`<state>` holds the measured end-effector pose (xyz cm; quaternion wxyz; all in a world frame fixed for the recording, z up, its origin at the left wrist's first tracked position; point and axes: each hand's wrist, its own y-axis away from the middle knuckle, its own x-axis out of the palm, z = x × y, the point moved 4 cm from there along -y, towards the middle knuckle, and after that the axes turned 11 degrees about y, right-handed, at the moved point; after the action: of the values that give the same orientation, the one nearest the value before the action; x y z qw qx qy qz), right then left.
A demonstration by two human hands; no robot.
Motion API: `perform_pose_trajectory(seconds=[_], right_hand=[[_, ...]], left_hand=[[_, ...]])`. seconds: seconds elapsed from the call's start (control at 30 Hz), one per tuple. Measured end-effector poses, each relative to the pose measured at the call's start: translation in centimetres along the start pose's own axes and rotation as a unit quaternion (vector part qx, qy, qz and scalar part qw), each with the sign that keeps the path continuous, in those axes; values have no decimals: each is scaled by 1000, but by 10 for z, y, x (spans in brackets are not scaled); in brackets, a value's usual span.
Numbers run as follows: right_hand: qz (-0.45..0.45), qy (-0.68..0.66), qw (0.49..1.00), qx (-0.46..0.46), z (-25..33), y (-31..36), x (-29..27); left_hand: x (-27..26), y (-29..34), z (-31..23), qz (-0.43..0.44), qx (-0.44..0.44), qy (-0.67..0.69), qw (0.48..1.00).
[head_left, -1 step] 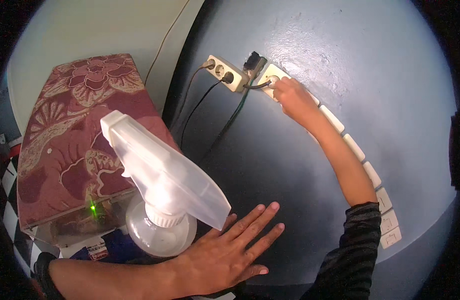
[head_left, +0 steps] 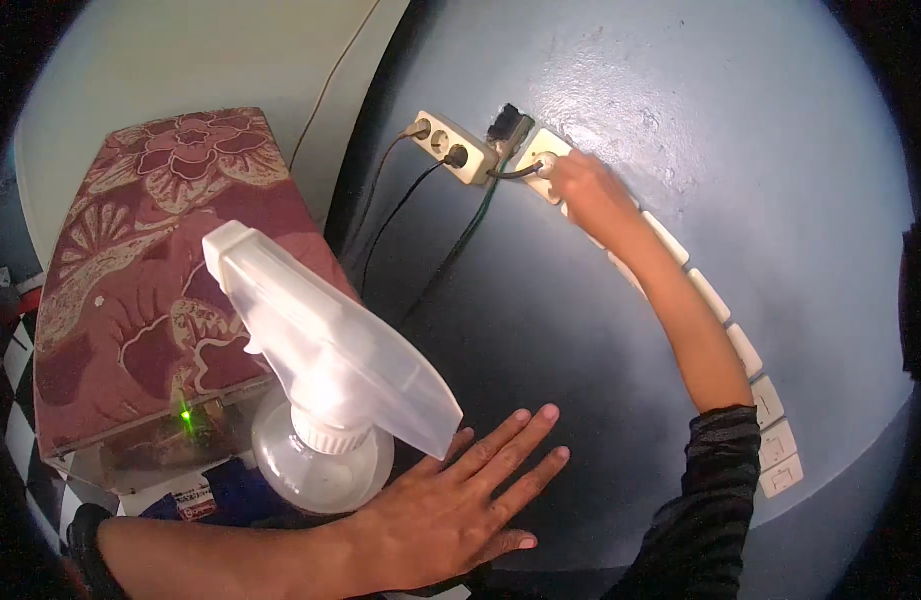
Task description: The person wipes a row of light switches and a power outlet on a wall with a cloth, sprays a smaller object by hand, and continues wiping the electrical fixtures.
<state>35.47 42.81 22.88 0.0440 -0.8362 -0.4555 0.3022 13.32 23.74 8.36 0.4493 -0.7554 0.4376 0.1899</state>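
My left hand [head_left: 461, 510] lies flat with fingers spread against the dark blue-grey wall [head_left: 541, 330], beside a clear spray bottle [head_left: 321, 470] with a white trigger head. Higher up, my right hand [head_left: 591, 195] is closed, its fingers curled close to a round plug [head_left: 546, 165]. That plug sits in a cream wall socket [head_left: 537, 187] and has a short dark cable. The hand is slightly blurred. Its fingertips are turned to the wall, so whatever they may hold is hidden.
An extension socket [head_left: 471, 168] with two plugs hangs left of the wall socket, cables trailing down. A row of white switch and socket plates [head_left: 709, 292] runs down the wall on the right. A flowered cloth cover [head_left: 181, 270] lies over a box at left, with a green light below.
My right hand has shifted slightly to the right, away from the plug, and more of the plug shows. My left hand and the spray bottle stay put.
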Motion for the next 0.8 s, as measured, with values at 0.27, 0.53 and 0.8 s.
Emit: perform_pose_trajectory(seconds=[0.27, 0.53, 0.8], right_hand=[[-7, 69, 997, -25, 11, 12, 12], [-46, 85, 995, 33, 1, 13, 8], [-87, 132, 978, 134, -13, 7, -4]], left_hand=[[0, -1, 2, -3, 4, -9, 1000], [2, -1, 3, 3, 5, -16, 1000], [3, 0, 3, -2, 10, -6, 1000]])
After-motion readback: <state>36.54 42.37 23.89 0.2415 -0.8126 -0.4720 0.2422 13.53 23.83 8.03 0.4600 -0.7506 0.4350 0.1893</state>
